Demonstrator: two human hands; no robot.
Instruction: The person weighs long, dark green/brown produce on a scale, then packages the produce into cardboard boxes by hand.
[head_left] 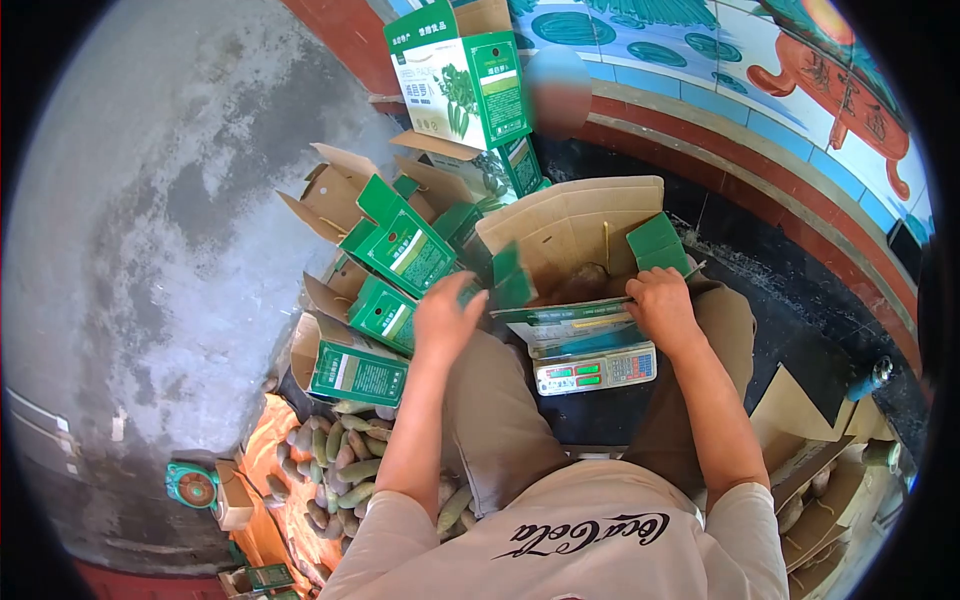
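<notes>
An open cardboard box [560, 225] with green printed sides sits between my knees, its flaps raised. Something brown and rounded lies inside it, partly hidden. My left hand [447, 310] is beside the box's left side, fingers apart, close to a blurred green flap [513, 275]. At the box's near right edge, my right hand [662, 302] grips the rim, with its fingers curled over. Just in front of my lap is a digital scale [596, 372] with lit green displays, below the box's near side.
Several green and white boxes [405, 245] stand at the left and back. Long root vegetables [350, 460] lie on an orange sheet [285, 500] at lower left. Opened cartons [800, 480] and a bottle [872, 378] are at right. A painted wall [700, 50] runs behind.
</notes>
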